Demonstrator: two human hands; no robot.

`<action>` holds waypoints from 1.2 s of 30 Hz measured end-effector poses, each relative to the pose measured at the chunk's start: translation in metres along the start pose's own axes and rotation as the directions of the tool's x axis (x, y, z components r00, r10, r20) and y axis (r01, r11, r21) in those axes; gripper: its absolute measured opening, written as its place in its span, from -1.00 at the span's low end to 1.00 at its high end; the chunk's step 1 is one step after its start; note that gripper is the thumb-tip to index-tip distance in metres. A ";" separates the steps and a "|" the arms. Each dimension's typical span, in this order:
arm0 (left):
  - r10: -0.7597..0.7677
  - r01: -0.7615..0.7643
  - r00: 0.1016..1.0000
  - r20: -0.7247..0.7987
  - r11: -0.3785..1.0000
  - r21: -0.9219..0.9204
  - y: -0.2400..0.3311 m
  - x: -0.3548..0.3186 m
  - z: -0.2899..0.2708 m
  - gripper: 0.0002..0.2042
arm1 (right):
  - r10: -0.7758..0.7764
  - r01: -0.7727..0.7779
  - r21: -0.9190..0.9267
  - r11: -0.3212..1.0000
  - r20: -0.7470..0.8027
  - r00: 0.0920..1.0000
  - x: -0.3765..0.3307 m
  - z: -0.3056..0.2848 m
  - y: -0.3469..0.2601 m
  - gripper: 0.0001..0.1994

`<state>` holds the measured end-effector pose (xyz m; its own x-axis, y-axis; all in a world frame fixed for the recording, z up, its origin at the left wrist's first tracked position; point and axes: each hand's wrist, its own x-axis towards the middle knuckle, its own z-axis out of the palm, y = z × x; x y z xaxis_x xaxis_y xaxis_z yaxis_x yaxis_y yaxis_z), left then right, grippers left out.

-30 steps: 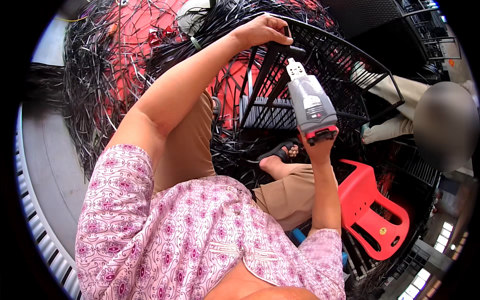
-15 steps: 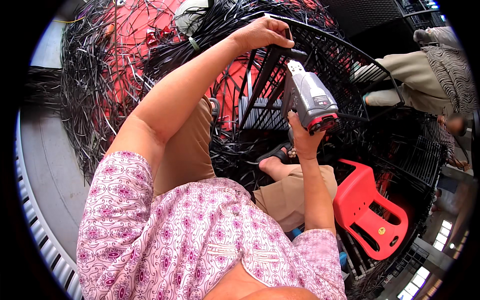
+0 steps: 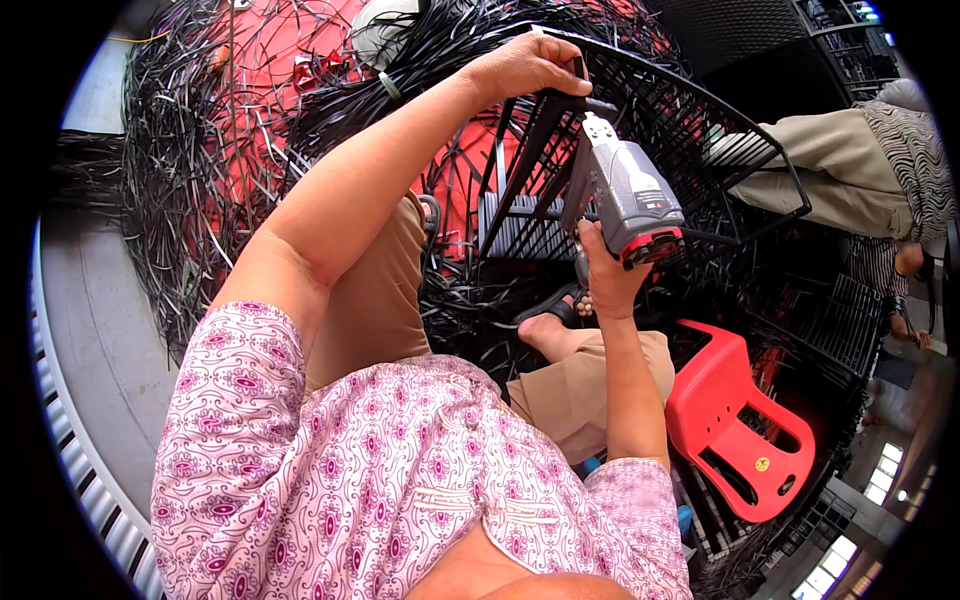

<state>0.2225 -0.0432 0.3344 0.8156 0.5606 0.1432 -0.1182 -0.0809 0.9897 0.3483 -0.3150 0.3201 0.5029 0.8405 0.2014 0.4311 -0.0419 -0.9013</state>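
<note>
My right hand (image 3: 610,270) grips a grey staple gun with a red end cap (image 3: 636,195) from below. Its silver nose points up toward the top rail of a black slatted frame (image 3: 690,95). At that rail's near corner, my left hand (image 3: 528,68) is closed, thumb and fingers pinching a black plastic strip (image 3: 579,70). The nose stays just under the left fingertips; whether it touches the frame I cannot tell. Much of the gun's handle is hidden behind my right hand and the gun body.
Tangled black strips (image 3: 180,230) cover a red ground sheet (image 3: 265,90) at the left and back. A red plastic chair (image 3: 705,385) lies tipped at the right. Another person in beige trousers (image 3: 840,170) is beyond the frame. My sandalled foot (image 3: 550,325) is below the gun.
The staple gun has shifted slightly right in my right hand. My left hand has barely moved and still pinches the strip. The other person at the right has changed posture.
</note>
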 end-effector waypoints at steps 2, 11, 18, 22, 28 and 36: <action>-0.012 0.012 1.000 -0.008 1.000 0.006 -0.001 0.000 0.000 -0.91 | 0.024 -0.023 0.066 0.998 -0.021 0.999 -0.001 0.003 -0.002 -0.71; 0.002 -0.001 1.000 -0.014 0.999 0.034 0.000 0.001 0.001 -0.91 | 0.030 -0.028 0.082 0.996 -0.025 0.999 -0.004 0.001 -0.001 -0.71; -0.002 0.002 1.000 -0.009 1.000 0.016 0.002 0.000 0.001 -0.91 | -0.021 0.022 0.040 0.999 -0.021 1.000 -0.006 0.001 0.005 -0.69; -0.022 0.023 0.999 -0.025 0.999 0.034 0.002 0.000 0.001 -0.91 | -0.030 0.032 0.056 0.998 -0.033 0.999 -0.006 0.003 0.002 -0.72; -0.009 0.010 1.000 -0.021 0.999 0.042 0.002 0.000 0.000 -0.91 | -0.023 0.027 0.111 0.993 -0.039 0.999 -0.004 0.004 0.000 -0.79; -0.001 0.002 1.000 -0.030 0.999 0.032 0.005 -0.002 0.002 -0.88 | 0.029 -0.018 0.204 0.979 -0.051 0.998 -0.002 0.007 -0.009 -0.82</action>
<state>0.2214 -0.0462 0.3388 0.7985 0.5849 0.1425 -0.0986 -0.1065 0.9894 0.3384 -0.3130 0.3247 0.5528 0.8104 0.1940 0.2598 0.0536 -0.9642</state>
